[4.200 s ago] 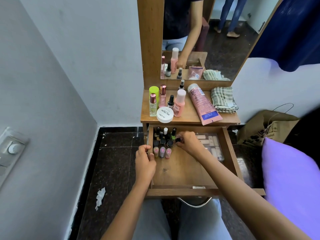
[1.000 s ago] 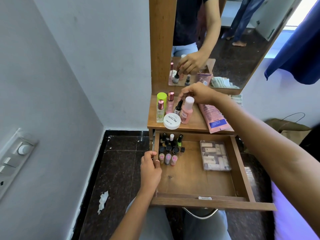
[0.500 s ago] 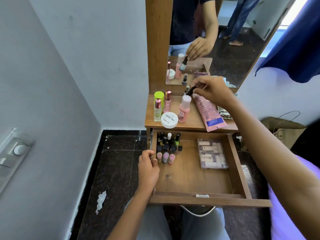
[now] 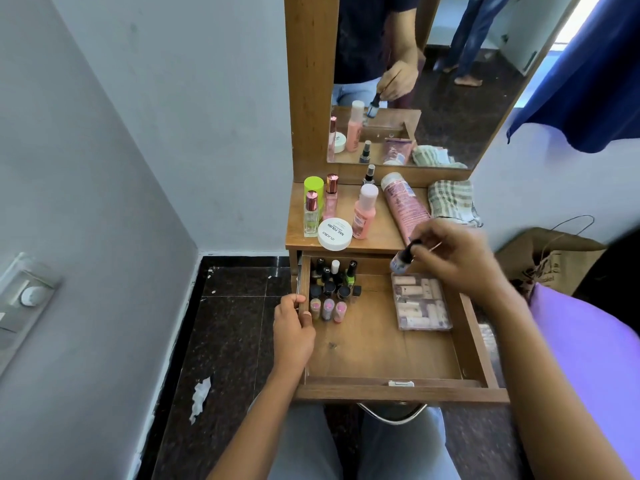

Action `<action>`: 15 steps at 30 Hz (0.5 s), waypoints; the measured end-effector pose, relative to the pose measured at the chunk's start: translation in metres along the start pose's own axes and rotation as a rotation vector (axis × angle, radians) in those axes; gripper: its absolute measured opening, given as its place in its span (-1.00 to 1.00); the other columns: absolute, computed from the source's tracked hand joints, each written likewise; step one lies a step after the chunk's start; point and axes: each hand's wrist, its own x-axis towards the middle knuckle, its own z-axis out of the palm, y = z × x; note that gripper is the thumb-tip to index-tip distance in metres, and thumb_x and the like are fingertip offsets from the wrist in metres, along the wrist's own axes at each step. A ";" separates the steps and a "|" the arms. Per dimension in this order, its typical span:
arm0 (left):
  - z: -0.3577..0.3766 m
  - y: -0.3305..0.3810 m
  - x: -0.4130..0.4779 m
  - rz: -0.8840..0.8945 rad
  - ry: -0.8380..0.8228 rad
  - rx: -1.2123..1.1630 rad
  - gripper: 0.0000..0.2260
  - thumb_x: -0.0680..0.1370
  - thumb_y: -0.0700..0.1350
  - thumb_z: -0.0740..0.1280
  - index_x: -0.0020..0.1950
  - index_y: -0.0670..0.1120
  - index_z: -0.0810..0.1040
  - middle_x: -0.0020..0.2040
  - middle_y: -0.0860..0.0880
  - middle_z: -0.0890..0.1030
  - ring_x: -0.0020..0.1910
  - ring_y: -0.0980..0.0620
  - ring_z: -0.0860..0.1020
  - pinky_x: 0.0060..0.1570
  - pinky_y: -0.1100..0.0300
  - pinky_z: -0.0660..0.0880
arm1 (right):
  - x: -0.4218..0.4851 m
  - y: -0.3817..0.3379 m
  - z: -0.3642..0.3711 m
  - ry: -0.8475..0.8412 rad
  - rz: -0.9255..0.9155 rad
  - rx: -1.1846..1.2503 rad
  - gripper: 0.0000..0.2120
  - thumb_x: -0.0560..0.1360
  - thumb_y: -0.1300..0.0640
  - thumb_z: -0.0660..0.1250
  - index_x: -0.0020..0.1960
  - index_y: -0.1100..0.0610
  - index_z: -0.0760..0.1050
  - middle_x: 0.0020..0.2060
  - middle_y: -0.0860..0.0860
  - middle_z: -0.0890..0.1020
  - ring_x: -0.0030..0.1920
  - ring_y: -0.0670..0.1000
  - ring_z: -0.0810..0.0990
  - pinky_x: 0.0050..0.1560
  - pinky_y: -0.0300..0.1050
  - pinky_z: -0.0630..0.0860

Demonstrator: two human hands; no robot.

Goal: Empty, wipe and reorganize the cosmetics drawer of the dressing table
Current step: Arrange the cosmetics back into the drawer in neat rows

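Right hand [image 4: 450, 259] is held over the drawer [image 4: 381, 351], small bottle [image 4: 401, 260] pinched by its cap; drawer wall is gripped by left hand [image 4: 293, 329].

"What does the drawer [image 4: 381, 348] look like?"

"Wooden, pulled well out. The left hand [image 4: 294, 330] grips its left wall. Nail polish bottles [image 4: 332, 280] stand upright in rows at the back left corner. A flat clear box [image 4: 420, 303] of pale tubes lies by the right wall."

"And above it?"

"On the dressing table top [image 4: 381, 230], a white round tin [image 4: 334, 234] sits at the front edge with a pink bottle [image 4: 364, 213] just beside it. A pink tube [image 4: 401, 202] lies flat, and a checked cloth [image 4: 450, 199] is at the back right corner. The right hand [image 4: 457, 258] pinches a small bottle [image 4: 401, 263], tilted, over the drawer's back edge."
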 end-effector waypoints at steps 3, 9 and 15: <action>-0.001 0.000 0.000 0.014 -0.001 -0.001 -0.78 0.57 -0.27 0.25 0.19 -0.08 0.41 0.17 -0.06 0.42 0.04 0.12 0.42 0.01 0.27 0.37 | -0.015 0.012 0.031 -0.090 0.054 -0.009 -0.83 0.42 0.33 0.43 -0.08 0.11 0.56 -0.27 -0.04 0.61 -0.26 -0.09 0.58 -0.21 -0.31 0.51; -0.002 0.002 0.000 0.015 -0.005 0.004 -0.77 0.56 -0.28 0.25 0.21 -0.11 0.41 0.19 -0.09 0.43 0.04 0.12 0.41 -0.01 0.29 0.34 | -0.023 0.033 0.070 -0.097 0.165 -0.092 -0.84 0.43 0.31 0.39 -0.05 0.10 0.55 -0.22 -0.07 0.59 -0.21 -0.13 0.55 -0.15 -0.38 0.46; -0.003 0.003 -0.001 0.014 -0.009 0.006 -0.78 0.57 -0.27 0.23 0.21 -0.10 0.41 0.18 -0.09 0.42 0.03 0.10 0.42 -0.01 0.28 0.33 | -0.021 0.046 0.086 -0.133 0.220 -0.176 -0.82 0.45 0.34 0.34 -0.01 0.12 0.55 -0.13 -0.05 0.61 -0.14 -0.09 0.55 -0.08 -0.19 0.52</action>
